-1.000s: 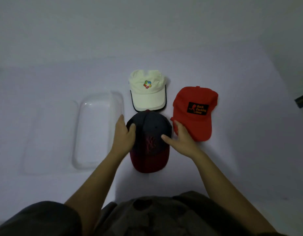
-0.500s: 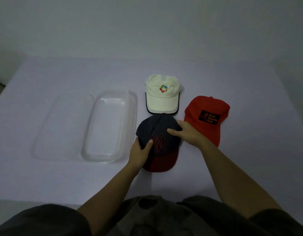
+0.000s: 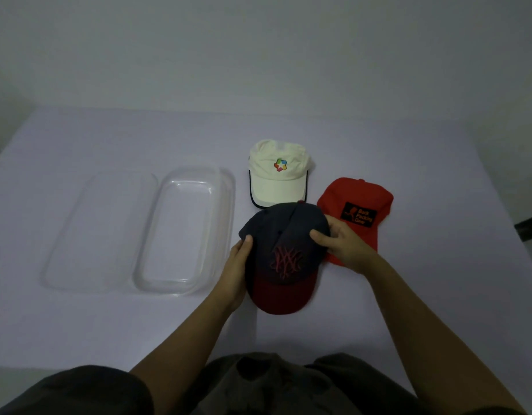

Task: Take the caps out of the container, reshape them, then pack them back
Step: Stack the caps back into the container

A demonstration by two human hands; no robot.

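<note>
A navy cap with a dark red brim [image 3: 284,256] is in the middle of the white table, brim toward me. My left hand [image 3: 237,265] grips its left side with the thumb on the crown. My right hand [image 3: 341,244] grips its right side, thumb on top. Behind it lies a cream cap [image 3: 278,175] with a coloured logo. A red cap [image 3: 356,211] with a black patch lies to the right, partly under my right hand. The clear plastic container [image 3: 184,229] stands empty to the left.
The container's clear lid [image 3: 100,229] lies flat just left of the container. The white table [image 3: 408,295] ends at the right, where a dark object [image 3: 529,230] shows beyond the edge. A pale wall rises behind the table.
Both hands have closed on the sides of the navy cap, and its crown looks raised and tilted a little to the left. The camera view has shifted.
</note>
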